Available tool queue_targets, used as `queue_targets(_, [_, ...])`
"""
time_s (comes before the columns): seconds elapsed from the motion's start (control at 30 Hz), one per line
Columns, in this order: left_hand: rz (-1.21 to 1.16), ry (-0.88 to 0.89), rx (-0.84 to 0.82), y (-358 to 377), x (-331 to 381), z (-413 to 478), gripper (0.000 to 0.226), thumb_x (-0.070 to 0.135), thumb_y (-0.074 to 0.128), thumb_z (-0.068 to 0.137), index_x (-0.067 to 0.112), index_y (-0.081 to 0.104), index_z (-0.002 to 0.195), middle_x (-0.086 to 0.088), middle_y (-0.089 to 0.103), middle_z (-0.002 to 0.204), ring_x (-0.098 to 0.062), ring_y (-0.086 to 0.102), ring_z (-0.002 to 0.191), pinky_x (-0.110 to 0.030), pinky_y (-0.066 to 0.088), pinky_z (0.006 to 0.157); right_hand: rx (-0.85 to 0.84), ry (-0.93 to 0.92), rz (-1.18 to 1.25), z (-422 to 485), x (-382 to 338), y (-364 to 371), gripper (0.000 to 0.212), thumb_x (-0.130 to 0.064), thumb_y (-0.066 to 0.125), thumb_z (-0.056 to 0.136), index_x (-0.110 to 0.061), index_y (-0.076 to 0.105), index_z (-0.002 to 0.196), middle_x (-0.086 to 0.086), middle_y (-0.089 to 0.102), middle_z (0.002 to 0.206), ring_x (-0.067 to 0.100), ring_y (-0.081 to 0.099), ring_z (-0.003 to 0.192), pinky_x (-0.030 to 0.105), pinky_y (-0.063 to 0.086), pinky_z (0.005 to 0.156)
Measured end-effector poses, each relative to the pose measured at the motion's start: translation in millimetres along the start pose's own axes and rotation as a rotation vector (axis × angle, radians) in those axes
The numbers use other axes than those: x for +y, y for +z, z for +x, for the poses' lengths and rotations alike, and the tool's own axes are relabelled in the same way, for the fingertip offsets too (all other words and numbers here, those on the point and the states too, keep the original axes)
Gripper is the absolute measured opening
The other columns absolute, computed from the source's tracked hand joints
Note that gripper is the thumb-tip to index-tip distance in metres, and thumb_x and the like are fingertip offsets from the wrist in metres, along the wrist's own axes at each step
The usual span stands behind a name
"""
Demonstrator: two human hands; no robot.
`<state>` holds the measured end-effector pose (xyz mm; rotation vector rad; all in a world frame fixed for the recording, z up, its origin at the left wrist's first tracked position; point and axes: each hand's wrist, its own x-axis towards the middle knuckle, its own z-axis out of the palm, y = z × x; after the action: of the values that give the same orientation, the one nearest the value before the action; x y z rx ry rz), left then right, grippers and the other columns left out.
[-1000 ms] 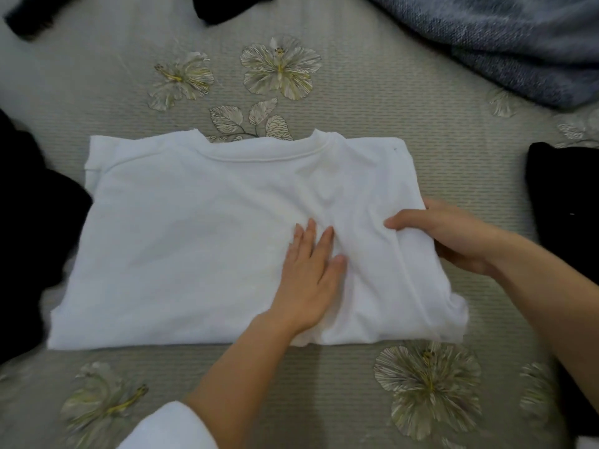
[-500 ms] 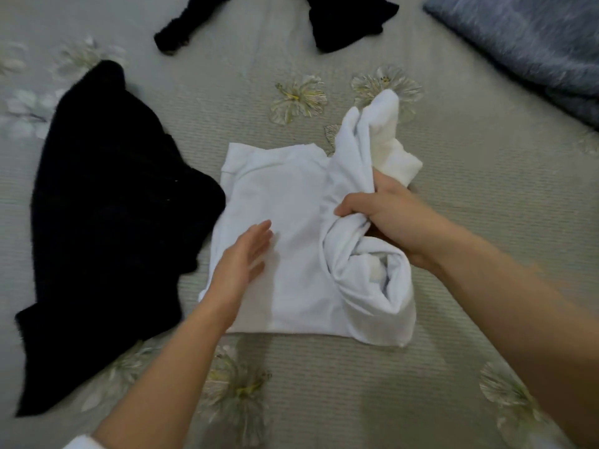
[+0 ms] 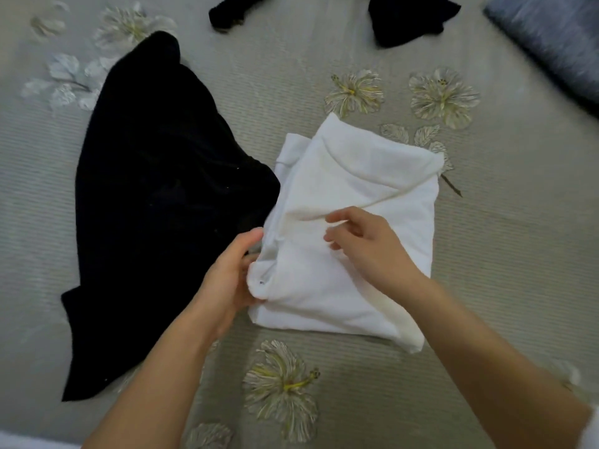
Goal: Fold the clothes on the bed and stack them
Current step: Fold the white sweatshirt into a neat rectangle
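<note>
Gripping one white shirt (image 3: 363,189) is the left hand (image 3: 233,277); right hand (image 3: 366,244) grasp unclear; three black garments (image 3: 162,205) (image 3: 233,11) (image 3: 411,21) nearby.

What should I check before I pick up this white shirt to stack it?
1. The white shirt is folded small: ok.
2. Its edges are neat: not ok, the near right corner pokes out.
3. The left hand grips the shirt's left edge: ok.
4. The right hand has hold of fabric: cannot tell, its fingers curl over the top layer.
5. The black garment is clear of the shirt: not ok, it lies against the left edge.
</note>
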<state>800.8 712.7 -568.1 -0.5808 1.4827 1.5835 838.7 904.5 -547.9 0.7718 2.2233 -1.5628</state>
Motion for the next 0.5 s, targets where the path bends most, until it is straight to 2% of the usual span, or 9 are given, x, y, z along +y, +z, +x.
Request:
queue_targets(0.07, [0.248,0.053,0.023,3.3,1.9,-2.3,0.067,0.065,0.067,0.069,0.035,0.050,0.126,0.008,0.063,0.115,-0.016,0.064,0.099,-0.037,0.055,0.074,0.059,-0.073,-0.129,-24.0,13.7,-9.0,0.014,-0.035,0.064,0.085,-0.026,0.062,0.096,-0.009,0.064,0.086,0.001,0.057,0.080,0.015,0.041,0.071])
queue_targets(0.13, [0.416,0.104,0.094,9.2,0.7,-3.6,0.085,0.058,0.077,0.064,0.036,0.037,0.136,0.011,0.056,0.120,-0.015,0.062,0.103,-0.039,0.055,0.083,0.098,-0.183,-0.328,-46.1,28.4,-14.7,0.030,-0.049,0.068,0.079,-0.026,0.058,0.094,-0.013,0.057,0.091,0.002,0.052,0.085,0.016,0.038,0.075])
queue_targets(0.2, [0.547,0.182,0.131,16.8,-2.7,-3.6,0.082,0.042,0.078,0.068,0.034,0.035,0.137,0.009,0.055,0.121,-0.016,0.061,0.102,-0.042,0.053,0.088,0.084,-0.288,-0.723,-59.2,48.9,-17.3,0.047,-0.060,0.061,0.071,-0.026,0.053,0.101,-0.012,0.049,0.098,0.007,0.046,0.090,0.027,0.035,0.080])
queue_targets(0.27, [0.534,0.233,0.115,20.6,-5.9,-6.8,0.065,0.022,0.073,0.071,0.036,0.042,0.127,0.007,0.059,0.116,-0.015,0.063,0.096,-0.039,0.054,0.084,0.061,-0.320,-1.000,-66.5,65.4,-20.2,0.043,-0.053,0.056,0.069,-0.024,0.050,0.100,-0.008,0.047,0.094,0.014,0.048,0.086,0.032,0.035,0.073])
queue_targets(0.33, [0.316,0.189,0.028,17.7,-11.1,-10.6,0.061,0.009,0.068,0.062,0.038,0.051,0.112,0.001,0.069,0.105,-0.018,0.068,0.089,-0.038,0.055,0.077,0.008,-0.338,-1.088,-72.2,71.1,-23.1,0.030,-0.034,0.062,0.065,-0.023,0.048,0.088,-0.006,0.045,0.081,0.018,0.051,0.071,0.029,0.033,0.060])
queue_targets(0.4, [0.172,0.128,0.024,13.7,-23.1,-12.4,0.070,0.004,0.059,0.052,0.033,0.055,0.115,-0.001,0.072,0.099,-0.020,0.068,0.089,-0.038,0.054,0.075,-0.139,-0.344,-1.123,-74.7,70.6,-24.7,0.027,-0.024,0.063,0.067,-0.024,0.044,0.087,-0.008,0.043,0.082,0.017,0.047,0.071,0.029,0.031,0.060])
queue_targets(0.5, [0.436,0.144,0.291,14.9,-42.1,-11.8,0.066,0.002,0.059,0.065,0.021,0.049,0.127,0.002,0.063,0.106,-0.015,0.060,0.091,-0.035,0.050,0.074,-0.360,-0.246,-1.000,-66.0,62.3,-39.6,0.025,-0.037,0.057,0.082,-0.031,0.049,0.106,-0.013,0.046,0.099,0.011,0.045,0.093,0.030,0.034,0.077])
